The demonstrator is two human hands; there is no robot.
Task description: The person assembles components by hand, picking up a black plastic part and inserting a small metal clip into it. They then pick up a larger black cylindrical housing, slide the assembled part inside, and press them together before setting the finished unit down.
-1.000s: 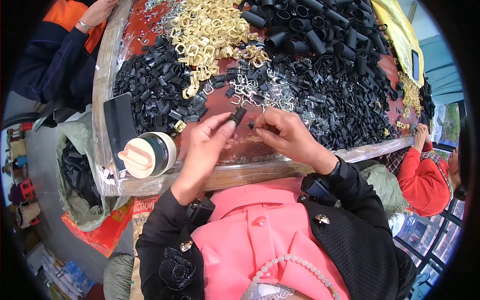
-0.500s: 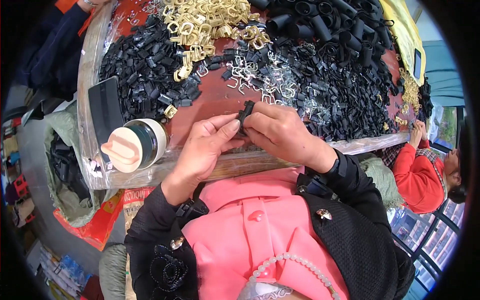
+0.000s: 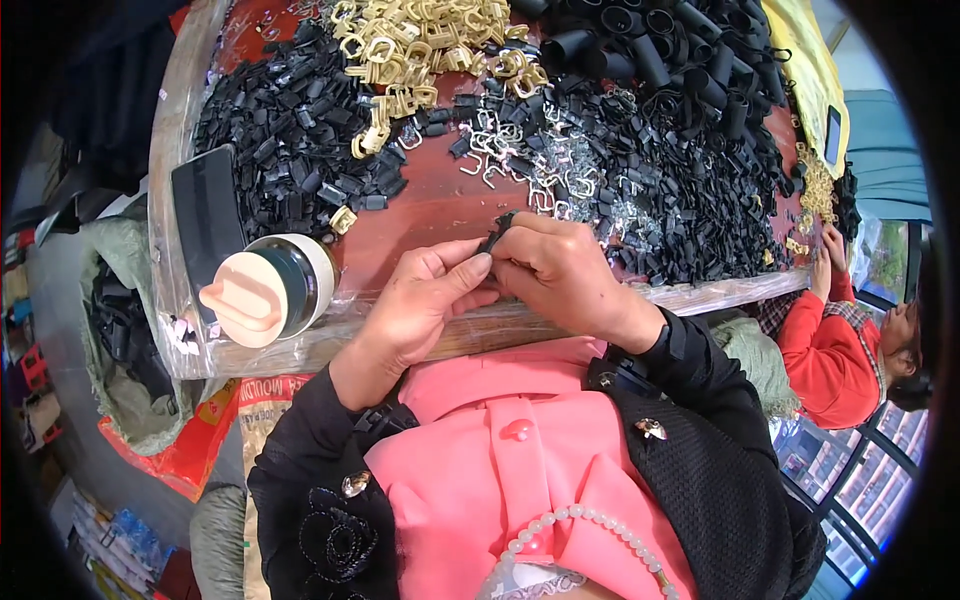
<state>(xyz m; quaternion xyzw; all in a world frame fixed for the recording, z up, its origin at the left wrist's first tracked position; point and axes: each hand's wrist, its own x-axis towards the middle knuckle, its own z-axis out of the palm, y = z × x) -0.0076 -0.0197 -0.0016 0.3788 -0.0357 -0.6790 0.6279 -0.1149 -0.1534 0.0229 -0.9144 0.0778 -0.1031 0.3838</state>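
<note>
Over the near edge of the red table [image 3: 420, 215], my two hands meet around one small black plastic piece [image 3: 497, 229]. The left hand [image 3: 415, 305] pinches its lower end between thumb and fingers. My right hand [image 3: 565, 265] grips its upper part with bent fingers, which cover most of the piece. Just beyond are small metal wire hooks [image 3: 545, 165] and a large heap of small black plastic parts [image 3: 690, 215]. Another heap of black parts [image 3: 285, 120] lies to the left, beside cream-coloured plastic rings [image 3: 420, 40].
A jar-like cup with a cream lid [image 3: 245, 300] and a dark phone-like slab [image 3: 207, 210] stand at the left edge. Black tubes [image 3: 650, 55] fill the far right. A sack of black parts [image 3: 130, 330] is on the left floor. A co-worker in red [image 3: 825, 350] sits at right.
The black piece has tilted to the right at its top and is more covered by my right fingers. At far left, another person's arm has drawn back from the table.
</note>
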